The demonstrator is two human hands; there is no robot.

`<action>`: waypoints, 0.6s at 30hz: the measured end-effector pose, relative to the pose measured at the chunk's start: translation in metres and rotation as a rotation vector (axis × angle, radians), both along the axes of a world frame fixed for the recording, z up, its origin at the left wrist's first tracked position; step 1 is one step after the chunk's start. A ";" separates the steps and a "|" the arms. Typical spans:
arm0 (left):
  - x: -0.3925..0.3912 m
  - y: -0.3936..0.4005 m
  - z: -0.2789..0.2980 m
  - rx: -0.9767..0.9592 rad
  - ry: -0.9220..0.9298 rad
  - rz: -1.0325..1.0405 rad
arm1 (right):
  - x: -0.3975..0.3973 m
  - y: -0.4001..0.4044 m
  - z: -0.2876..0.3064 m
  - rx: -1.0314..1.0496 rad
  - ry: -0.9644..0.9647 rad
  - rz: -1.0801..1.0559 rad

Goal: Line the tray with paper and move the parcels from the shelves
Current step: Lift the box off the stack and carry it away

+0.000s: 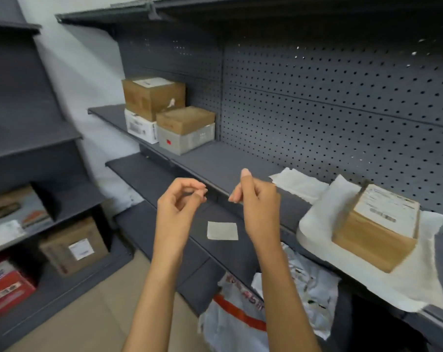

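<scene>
Parcel: a brown box [375, 229] stood on white paper [406, 283] on the tray [304, 232], at the right end of the middle shelf [215, 168], to the right of both hands and apart from them.
Parcel's lie: label side up, one corner turned toward the camera; its long axis could not be told through the blur.
Paper: the sheet spread under the box and hung over the shelf's front edge; a second sheet [299, 184] lay behind it near the pegboard [342, 97].
Small slip: a pale square [222, 230] lay on the lower shelf [149, 174], seen between the two wrists.
Left hand [179, 199]: raised, fingers curled, thumb and fingertips pinched together; whether anything lay between them could not be told.
Right hand [258, 199]: raised beside the left, fingers curled with the thumb up, nothing visible in it.
Stack: four boxes [169, 115] stood two-high at the far left of the middle shelf, well apart from the hands.
Below: plastic mailers [253, 313] lay under the lower shelf, partly hidden by the right forearm.
Left rack: more boxes [74, 247] sat on its shelves.
</scene>
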State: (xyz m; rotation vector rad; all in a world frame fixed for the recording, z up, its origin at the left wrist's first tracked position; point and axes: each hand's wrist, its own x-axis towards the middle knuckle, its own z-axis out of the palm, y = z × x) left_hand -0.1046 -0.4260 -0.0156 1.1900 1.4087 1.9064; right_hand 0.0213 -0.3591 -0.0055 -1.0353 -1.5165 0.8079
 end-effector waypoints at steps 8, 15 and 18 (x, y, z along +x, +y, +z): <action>-0.088 0.052 -0.014 -0.029 -0.010 0.103 | -0.097 0.061 -0.008 -0.049 -0.024 0.075; -0.177 0.154 -0.006 -0.035 0.069 0.127 | -0.187 0.165 0.000 -0.051 -0.010 0.099; -0.210 0.201 0.004 -0.020 0.081 0.122 | -0.218 0.212 0.009 -0.022 -0.015 0.096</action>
